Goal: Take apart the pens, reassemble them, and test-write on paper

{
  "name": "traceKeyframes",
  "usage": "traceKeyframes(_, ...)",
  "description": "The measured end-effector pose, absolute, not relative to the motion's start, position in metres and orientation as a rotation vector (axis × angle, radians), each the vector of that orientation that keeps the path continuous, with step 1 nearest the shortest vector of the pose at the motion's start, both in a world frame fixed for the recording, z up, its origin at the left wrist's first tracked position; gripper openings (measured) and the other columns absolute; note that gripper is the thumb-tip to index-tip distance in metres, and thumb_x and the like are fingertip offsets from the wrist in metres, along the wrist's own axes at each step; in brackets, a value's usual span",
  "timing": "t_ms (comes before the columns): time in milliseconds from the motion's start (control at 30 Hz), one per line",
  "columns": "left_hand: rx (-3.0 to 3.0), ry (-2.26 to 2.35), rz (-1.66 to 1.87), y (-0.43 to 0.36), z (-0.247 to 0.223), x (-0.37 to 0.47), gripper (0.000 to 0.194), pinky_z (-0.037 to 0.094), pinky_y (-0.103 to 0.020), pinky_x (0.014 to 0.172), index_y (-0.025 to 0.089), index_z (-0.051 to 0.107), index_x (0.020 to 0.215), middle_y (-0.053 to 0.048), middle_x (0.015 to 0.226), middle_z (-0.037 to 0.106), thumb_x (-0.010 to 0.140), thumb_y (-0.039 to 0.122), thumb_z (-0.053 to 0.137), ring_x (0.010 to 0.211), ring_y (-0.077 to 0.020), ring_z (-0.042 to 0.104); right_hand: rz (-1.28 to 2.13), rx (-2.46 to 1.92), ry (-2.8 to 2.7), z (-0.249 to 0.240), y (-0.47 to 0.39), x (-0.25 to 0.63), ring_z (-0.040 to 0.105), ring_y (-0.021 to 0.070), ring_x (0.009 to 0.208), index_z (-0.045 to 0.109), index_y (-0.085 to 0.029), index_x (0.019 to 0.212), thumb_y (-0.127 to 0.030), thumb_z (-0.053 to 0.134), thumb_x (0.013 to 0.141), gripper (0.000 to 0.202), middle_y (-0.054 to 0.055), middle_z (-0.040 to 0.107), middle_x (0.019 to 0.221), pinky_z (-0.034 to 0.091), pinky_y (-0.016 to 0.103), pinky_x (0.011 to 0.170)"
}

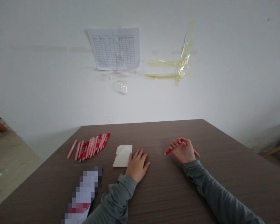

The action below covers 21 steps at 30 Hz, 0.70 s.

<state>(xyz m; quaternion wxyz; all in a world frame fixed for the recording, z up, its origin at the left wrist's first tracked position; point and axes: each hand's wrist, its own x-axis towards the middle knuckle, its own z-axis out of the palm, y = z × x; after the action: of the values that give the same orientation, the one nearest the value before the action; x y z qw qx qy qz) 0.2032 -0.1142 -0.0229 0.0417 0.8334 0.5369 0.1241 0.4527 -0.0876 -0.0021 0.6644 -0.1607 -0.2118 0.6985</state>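
Note:
My left hand (137,165) lies flat on the dark table with its fingers spread, its little-finger side at the right edge of a torn white paper piece (123,156). Over to the right, my right hand (182,150) has its fingers curled round a red pen (168,152), whose tip points down to the left. A pink pen (196,153) shows partly from behind that hand; whether the hand touches it I cannot tell. Several pink and red pens (91,147) lie side by side in a slanted row at the table's left.
A blurred white and red object (84,191) lies on the table (163,199) left of my left forearm. Behind the table stands a white wall, with a printed sheet (115,48) and yellowish tape (183,59) on it.

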Motion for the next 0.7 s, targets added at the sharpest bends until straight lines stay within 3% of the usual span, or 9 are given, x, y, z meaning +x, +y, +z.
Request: traceKeyframes(700, 2.560, 1.643, 0.380, -0.1156, -0.0216, 0.2036, 0.045, 0.024, -0.057, 0.110, 0.025, 0.048, 0.129, -0.008, 0.144, 0.042, 0.089, 0.043, 0.039, 0.135, -0.0274, 0.033, 1.572, -0.399, -0.516, -0.0004, -0.0879, 0.4512, 0.040, 0.0125, 0.054, 0.041, -0.022, 0.060, -0.040, 0.052, 0.078, 0.028, -0.005, 0.037, 0.058, 0.040, 0.031, 0.057)
